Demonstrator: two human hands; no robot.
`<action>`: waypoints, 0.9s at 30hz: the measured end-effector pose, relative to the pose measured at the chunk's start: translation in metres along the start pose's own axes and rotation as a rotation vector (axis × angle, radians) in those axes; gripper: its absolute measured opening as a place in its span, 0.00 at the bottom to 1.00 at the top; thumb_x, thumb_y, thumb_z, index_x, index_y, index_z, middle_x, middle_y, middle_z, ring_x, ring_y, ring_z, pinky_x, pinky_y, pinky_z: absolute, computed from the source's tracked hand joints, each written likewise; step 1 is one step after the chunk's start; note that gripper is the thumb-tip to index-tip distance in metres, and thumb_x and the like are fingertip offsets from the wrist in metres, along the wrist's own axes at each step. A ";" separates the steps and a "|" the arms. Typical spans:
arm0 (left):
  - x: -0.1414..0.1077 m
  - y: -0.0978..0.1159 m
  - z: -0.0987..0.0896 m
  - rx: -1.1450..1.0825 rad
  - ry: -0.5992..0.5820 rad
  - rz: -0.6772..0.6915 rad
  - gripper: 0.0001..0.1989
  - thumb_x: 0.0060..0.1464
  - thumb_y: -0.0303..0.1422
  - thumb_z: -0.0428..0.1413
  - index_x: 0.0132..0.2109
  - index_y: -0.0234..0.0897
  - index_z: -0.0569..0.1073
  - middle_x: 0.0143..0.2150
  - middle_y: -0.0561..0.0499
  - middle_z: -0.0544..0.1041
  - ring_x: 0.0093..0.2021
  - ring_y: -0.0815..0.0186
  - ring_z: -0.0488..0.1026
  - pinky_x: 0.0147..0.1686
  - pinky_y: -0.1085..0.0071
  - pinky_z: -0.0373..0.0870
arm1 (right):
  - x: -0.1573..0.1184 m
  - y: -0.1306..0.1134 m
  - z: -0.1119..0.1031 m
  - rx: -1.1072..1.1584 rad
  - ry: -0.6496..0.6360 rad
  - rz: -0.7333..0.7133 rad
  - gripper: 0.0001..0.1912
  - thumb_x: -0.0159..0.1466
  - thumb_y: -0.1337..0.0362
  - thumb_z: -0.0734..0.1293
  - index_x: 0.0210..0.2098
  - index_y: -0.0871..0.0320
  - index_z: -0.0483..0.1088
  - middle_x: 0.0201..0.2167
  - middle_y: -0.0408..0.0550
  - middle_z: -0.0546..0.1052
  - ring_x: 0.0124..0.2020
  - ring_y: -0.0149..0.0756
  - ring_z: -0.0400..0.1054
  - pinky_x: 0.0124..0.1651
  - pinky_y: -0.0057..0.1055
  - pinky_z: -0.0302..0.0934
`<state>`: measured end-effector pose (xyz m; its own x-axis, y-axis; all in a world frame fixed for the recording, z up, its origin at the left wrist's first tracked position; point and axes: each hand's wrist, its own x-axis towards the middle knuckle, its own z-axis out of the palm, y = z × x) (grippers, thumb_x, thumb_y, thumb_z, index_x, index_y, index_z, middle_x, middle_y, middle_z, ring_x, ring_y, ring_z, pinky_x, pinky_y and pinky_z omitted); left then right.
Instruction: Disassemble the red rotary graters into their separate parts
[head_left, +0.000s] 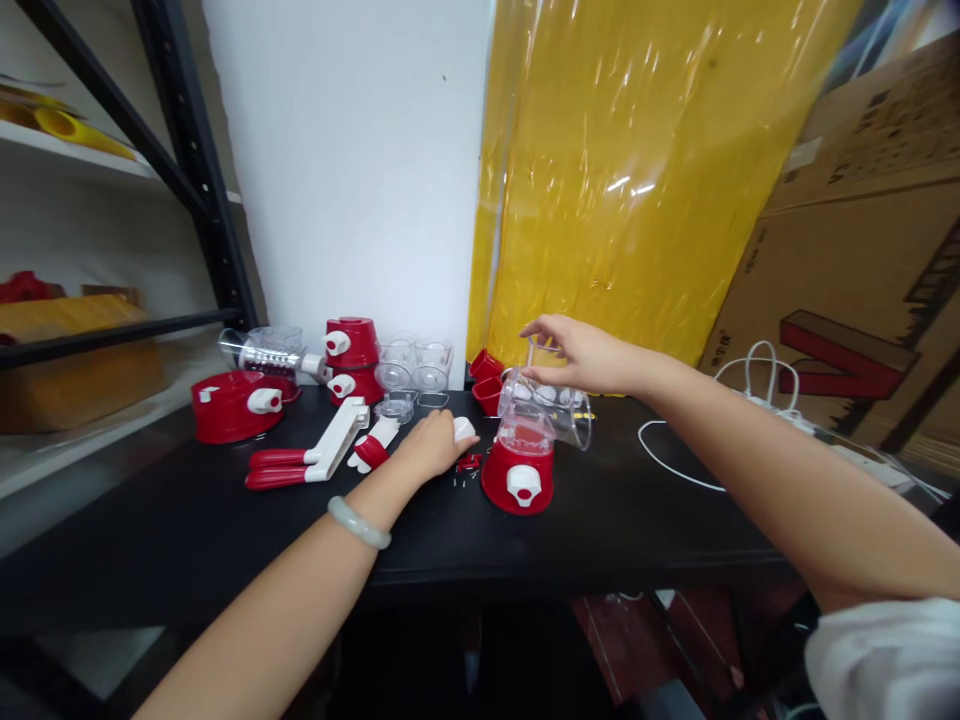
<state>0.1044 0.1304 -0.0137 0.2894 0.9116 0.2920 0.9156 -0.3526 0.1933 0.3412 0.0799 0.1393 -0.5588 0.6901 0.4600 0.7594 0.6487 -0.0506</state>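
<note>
My left hand is closed round a small white part just above the black table, left of a red base. The red base stands upright with a white knob on its front and a clear plastic housing on top. My right hand has its fingers bent over the upper rim of that clear housing, thumb and fingers on either side of it. Small red pieces and tiny screws lie between my left hand and the base.
On the black table, red-and-white handles, stacked red bases, clear cups and another red base stand to the left. Red cups sit behind. A white cable and a cardboard box are at the right.
</note>
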 end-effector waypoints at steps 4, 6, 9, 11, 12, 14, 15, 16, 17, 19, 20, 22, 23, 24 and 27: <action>0.004 0.000 0.007 0.082 -0.001 -0.061 0.25 0.56 0.48 0.53 0.47 0.26 0.71 0.47 0.33 0.74 0.48 0.49 0.73 0.47 0.62 0.66 | -0.001 0.000 0.002 -0.008 0.017 0.015 0.29 0.57 0.50 0.68 0.52 0.60 0.66 0.46 0.58 0.74 0.46 0.47 0.70 0.49 0.45 0.65; 0.005 -0.002 0.009 0.090 -0.019 -0.087 0.24 0.56 0.45 0.54 0.50 0.27 0.70 0.49 0.33 0.73 0.50 0.50 0.71 0.49 0.63 0.65 | -0.002 -0.001 0.002 -0.011 0.029 0.017 0.28 0.57 0.50 0.68 0.52 0.60 0.67 0.46 0.58 0.74 0.47 0.47 0.70 0.49 0.44 0.65; 0.005 -0.004 0.009 0.084 -0.029 -0.102 0.24 0.56 0.41 0.54 0.54 0.28 0.68 0.51 0.35 0.71 0.53 0.50 0.70 0.51 0.62 0.64 | -0.002 -0.002 0.003 -0.018 0.042 0.021 0.28 0.57 0.50 0.68 0.52 0.59 0.67 0.46 0.57 0.74 0.46 0.47 0.70 0.49 0.44 0.64; 0.002 -0.003 0.008 0.087 -0.033 -0.102 0.23 0.57 0.40 0.53 0.54 0.28 0.68 0.51 0.34 0.71 0.52 0.50 0.70 0.51 0.60 0.65 | -0.002 -0.002 0.004 -0.022 0.048 0.020 0.27 0.57 0.51 0.68 0.51 0.59 0.67 0.46 0.57 0.74 0.46 0.47 0.70 0.49 0.45 0.64; 0.000 -0.001 0.006 0.093 -0.028 -0.103 0.22 0.57 0.40 0.52 0.53 0.28 0.69 0.51 0.34 0.71 0.52 0.49 0.70 0.50 0.59 0.65 | -0.003 -0.002 0.004 -0.024 0.050 0.019 0.27 0.58 0.51 0.68 0.51 0.59 0.67 0.46 0.57 0.74 0.46 0.47 0.70 0.49 0.45 0.64; -0.005 0.005 0.001 0.097 0.024 -0.083 0.20 0.58 0.38 0.51 0.52 0.28 0.71 0.50 0.34 0.71 0.52 0.47 0.69 0.49 0.57 0.67 | -0.003 -0.002 0.005 -0.029 0.058 0.019 0.27 0.58 0.51 0.68 0.51 0.59 0.67 0.46 0.57 0.74 0.46 0.47 0.70 0.49 0.45 0.65; -0.008 0.008 -0.004 0.082 0.070 -0.048 0.20 0.58 0.37 0.50 0.52 0.29 0.71 0.51 0.35 0.71 0.52 0.48 0.68 0.50 0.56 0.67 | -0.003 -0.002 0.005 -0.031 0.063 0.020 0.27 0.58 0.51 0.68 0.51 0.59 0.67 0.45 0.57 0.74 0.46 0.47 0.70 0.48 0.44 0.65; -0.011 0.013 -0.009 0.048 0.126 0.010 0.20 0.59 0.36 0.49 0.53 0.30 0.71 0.52 0.36 0.71 0.53 0.49 0.68 0.51 0.57 0.66 | -0.003 -0.002 0.005 -0.034 0.068 0.020 0.26 0.57 0.52 0.68 0.51 0.59 0.67 0.45 0.56 0.74 0.46 0.46 0.70 0.48 0.44 0.65; -0.014 0.017 -0.014 -0.006 0.178 0.088 0.20 0.59 0.33 0.47 0.55 0.32 0.71 0.53 0.38 0.71 0.54 0.52 0.67 0.53 0.59 0.65 | -0.003 -0.002 0.005 -0.035 0.070 0.019 0.26 0.57 0.52 0.69 0.51 0.59 0.67 0.45 0.56 0.75 0.46 0.46 0.70 0.48 0.44 0.65; -0.021 0.027 -0.025 -0.124 0.224 0.226 0.20 0.57 0.29 0.46 0.54 0.35 0.73 0.54 0.44 0.73 0.55 0.58 0.68 0.57 0.65 0.63 | -0.003 -0.002 0.005 -0.034 0.067 0.013 0.26 0.57 0.52 0.69 0.51 0.59 0.67 0.45 0.56 0.74 0.45 0.46 0.70 0.49 0.44 0.65; -0.025 0.031 -0.030 -0.157 0.213 0.251 0.20 0.55 0.28 0.46 0.52 0.36 0.75 0.54 0.47 0.75 0.55 0.60 0.68 0.57 0.66 0.63 | -0.003 -0.001 0.005 -0.033 0.064 0.009 0.26 0.58 0.52 0.68 0.51 0.59 0.67 0.45 0.56 0.74 0.46 0.46 0.70 0.49 0.44 0.65; -0.036 0.039 -0.037 -0.151 0.142 0.216 0.20 0.53 0.29 0.47 0.50 0.38 0.77 0.51 0.48 0.77 0.53 0.57 0.71 0.56 0.63 0.64 | -0.003 -0.001 0.005 -0.029 0.067 0.008 0.26 0.58 0.52 0.68 0.51 0.59 0.67 0.45 0.56 0.74 0.46 0.46 0.70 0.49 0.44 0.65; -0.041 0.042 -0.038 -0.128 0.102 0.174 0.20 0.53 0.30 0.48 0.51 0.39 0.77 0.49 0.47 0.78 0.51 0.55 0.72 0.53 0.62 0.65 | -0.003 -0.001 0.005 -0.025 0.069 0.011 0.26 0.57 0.53 0.69 0.51 0.58 0.67 0.46 0.56 0.74 0.46 0.46 0.70 0.49 0.44 0.65; -0.048 0.044 -0.039 -0.109 0.066 0.142 0.21 0.52 0.31 0.48 0.52 0.39 0.76 0.47 0.45 0.79 0.49 0.53 0.74 0.50 0.61 0.67 | -0.002 -0.001 0.005 -0.021 0.071 0.013 0.26 0.57 0.53 0.69 0.51 0.58 0.67 0.46 0.56 0.74 0.47 0.46 0.70 0.49 0.44 0.65; -0.065 0.052 -0.038 -0.112 0.040 0.126 0.28 0.52 0.31 0.49 0.61 0.42 0.67 0.45 0.44 0.79 0.45 0.53 0.76 0.42 0.62 0.69 | -0.002 -0.001 0.005 -0.013 0.062 0.019 0.26 0.57 0.54 0.69 0.52 0.58 0.67 0.46 0.56 0.74 0.47 0.47 0.70 0.50 0.44 0.64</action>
<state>0.1229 0.0451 0.0133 0.3868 0.8501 0.3573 0.8351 -0.4873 0.2552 0.3400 0.0796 0.1342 -0.5228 0.6806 0.5132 0.7741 0.6312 -0.0485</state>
